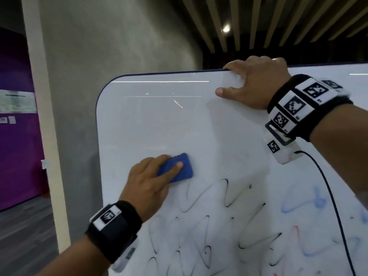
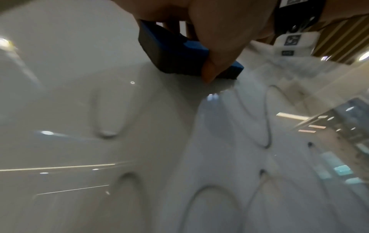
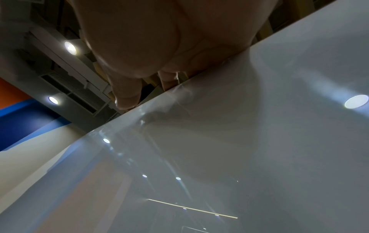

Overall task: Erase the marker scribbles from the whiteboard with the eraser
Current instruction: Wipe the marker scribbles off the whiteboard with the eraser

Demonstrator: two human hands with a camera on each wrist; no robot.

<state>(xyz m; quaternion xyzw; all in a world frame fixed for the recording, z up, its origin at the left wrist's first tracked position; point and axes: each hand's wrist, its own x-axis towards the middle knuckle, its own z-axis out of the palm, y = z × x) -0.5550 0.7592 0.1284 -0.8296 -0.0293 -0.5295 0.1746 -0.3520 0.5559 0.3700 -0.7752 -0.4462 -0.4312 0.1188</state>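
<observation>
From my remote station, I watch the left hand (image 1: 148,183) hold a blue rectangular foam eraser (image 1: 177,167) flat against the glossy white, dark-edged whiteboard (image 1: 159,124), fingers (image 1: 175,167) curled over its back and the thumb (image 2: 217,63) pinching its lower side in the left wrist view. The eraser sits on the board's left half, just above the topmost loop of the black looping marker scribbles (image 1: 225,222), which fill the lower board in wavy rows. Fainter blue scribbles (image 1: 310,202) and red scribbles (image 1: 298,238) lie to the right; they look partly smeared, though the blur makes this hard for me to confirm. The right hand (image 1: 256,84) grips the whiteboard's top edge, fingers hooked over the rim and the thumb laid flat on the front face. Both wrists wear black bands with white marker blocks (image 1: 294,108); a thin black cable (image 1: 330,198) trails from the right one across the board.
</observation>
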